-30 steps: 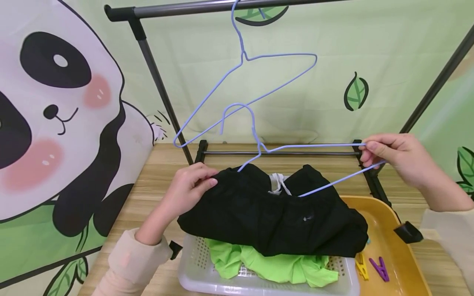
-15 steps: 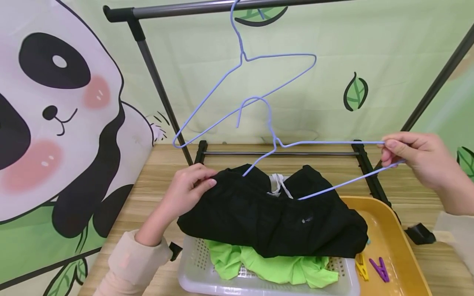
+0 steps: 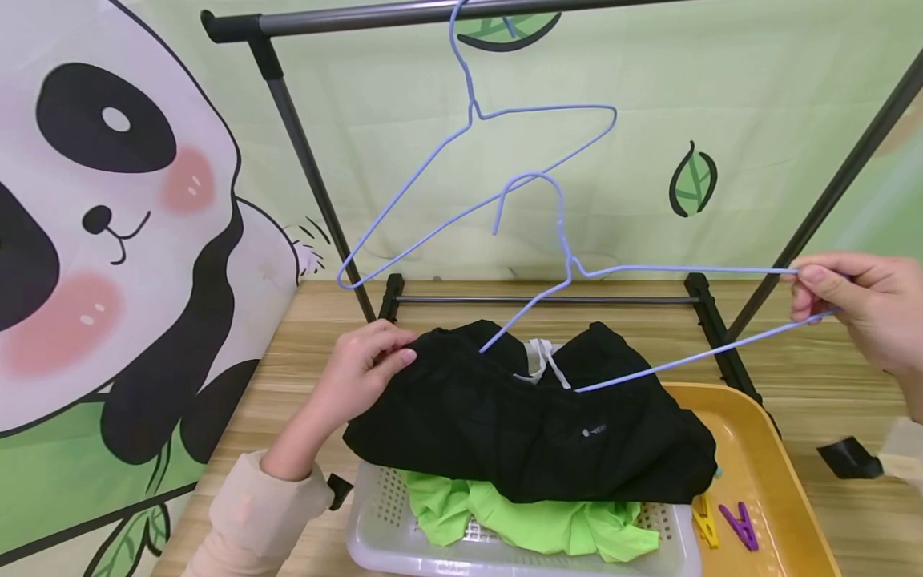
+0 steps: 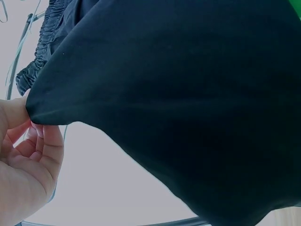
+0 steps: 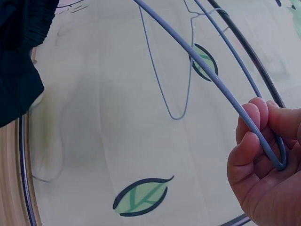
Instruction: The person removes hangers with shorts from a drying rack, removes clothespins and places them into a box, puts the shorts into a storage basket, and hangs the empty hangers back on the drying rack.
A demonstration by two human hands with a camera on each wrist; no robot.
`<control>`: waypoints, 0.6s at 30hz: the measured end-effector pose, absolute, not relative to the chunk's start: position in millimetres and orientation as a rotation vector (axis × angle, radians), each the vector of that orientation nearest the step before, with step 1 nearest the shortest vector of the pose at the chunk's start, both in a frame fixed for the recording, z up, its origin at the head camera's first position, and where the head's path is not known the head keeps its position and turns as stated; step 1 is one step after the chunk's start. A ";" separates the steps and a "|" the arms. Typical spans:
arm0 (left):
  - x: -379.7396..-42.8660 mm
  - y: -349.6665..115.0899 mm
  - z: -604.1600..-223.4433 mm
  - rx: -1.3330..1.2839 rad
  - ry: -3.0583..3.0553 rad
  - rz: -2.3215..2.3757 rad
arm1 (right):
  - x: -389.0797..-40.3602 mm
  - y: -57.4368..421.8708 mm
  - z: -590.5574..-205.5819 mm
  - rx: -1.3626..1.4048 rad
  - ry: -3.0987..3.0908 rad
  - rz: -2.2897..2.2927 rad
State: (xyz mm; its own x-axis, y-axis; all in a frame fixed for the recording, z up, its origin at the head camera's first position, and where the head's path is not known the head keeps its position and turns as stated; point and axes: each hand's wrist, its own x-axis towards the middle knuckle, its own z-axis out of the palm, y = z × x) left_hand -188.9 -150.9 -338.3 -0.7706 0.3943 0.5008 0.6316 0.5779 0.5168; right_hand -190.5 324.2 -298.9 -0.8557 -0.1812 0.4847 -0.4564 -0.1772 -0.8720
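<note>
My left hand [image 3: 364, 365] pinches the upper left edge of the black shorts [image 3: 519, 441]. They have an elastic waistband and a white drawstring [image 3: 538, 362]. In the left wrist view, thumb and fingers nip a corner of the dark cloth [image 4: 141, 94]. Over at the right, my right hand [image 3: 865, 300] grips one end of a blue wire hanger [image 3: 569, 268]. The hanger's other end goes down into the waist opening, hidden by the cloth, while its hook points up. In the right wrist view the fingers curl round the hanger's bent corner [image 5: 282, 165].
Behind, another blue hanger [image 3: 470, 104] hangs from the black rack's rail [image 3: 346, 18]. Under the shorts, a white perforated basket [image 3: 375, 513] holds bright green cloth [image 3: 534, 517]. A yellow tray [image 3: 782, 481] contains a purple clothespin [image 3: 740, 525] and a yellow clothespin [image 3: 705, 522].
My right hand has moved steadily right, drawing the hanger along, so more of its left arm shows out of the waist opening. The left hand and the shorts have barely moved.
</note>
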 end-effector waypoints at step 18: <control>-193.4 -158.6 -344.8 -0.731 -2.573 -1.005 | -205.4 386.7 -304.3 1.013 -1.594 2.507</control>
